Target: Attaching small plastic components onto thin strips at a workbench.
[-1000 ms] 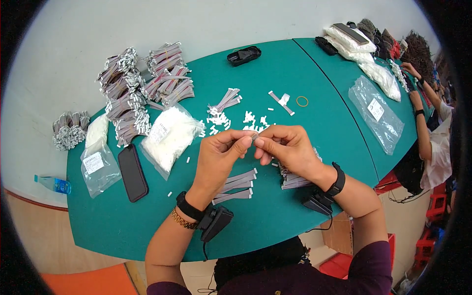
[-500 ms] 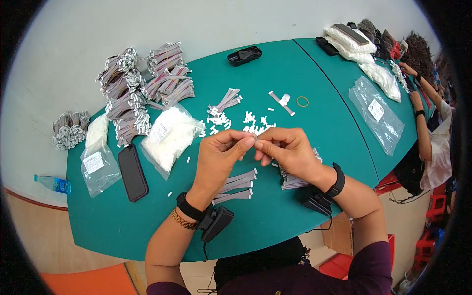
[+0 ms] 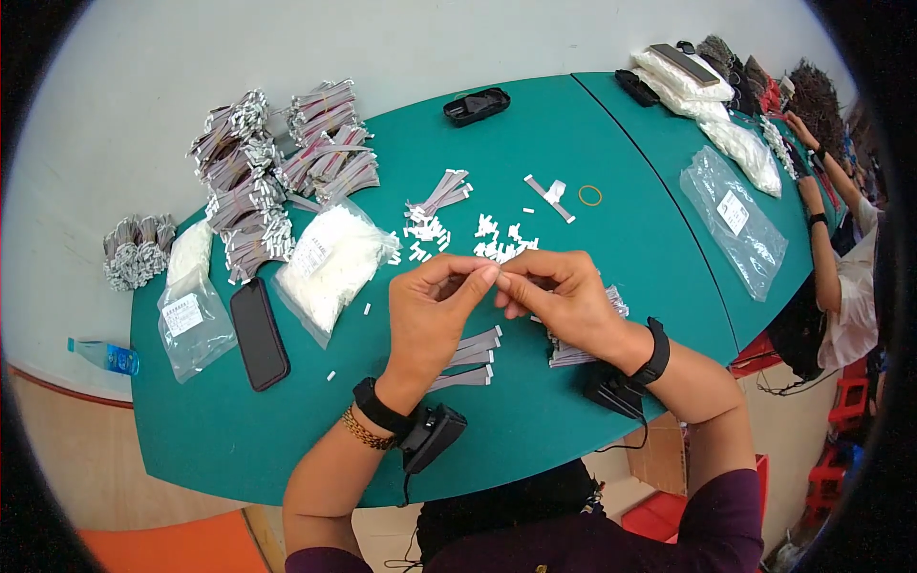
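Over the middle of the green table, my left hand (image 3: pixel 437 301) and my right hand (image 3: pixel 565 298) meet fingertip to fingertip. Both are closed in a pinch, and whatever lies between the fingers is too small and hidden to name. Just beyond them lie small white connector pieces (image 3: pixel 506 244) in loose piles. Short grey ribbon cables (image 3: pixel 468 374) with white ends are laid beside my left wrist. Another stack of ribbon cables (image 3: pixel 571 353) sits partly covered under my right hand. Farther off is a small bunch of ribbon cables (image 3: pixel 443 194).
Bundled ribbon cables (image 3: pixel 244 181) pile up at the back left, near a bag of white pieces (image 3: pixel 330 263) and a phone (image 3: pixel 258 334). A rubber band (image 3: pixel 590 196), a black case (image 3: pixel 476 107) and a clear bag (image 3: pixel 735 224) lie farther back. Another person's arm (image 3: pixel 821 239) works at right.
My left wrist has shifted slightly to the right, covering more of the cables beside it. The fingertips stay pinched together at nearly the same spot.
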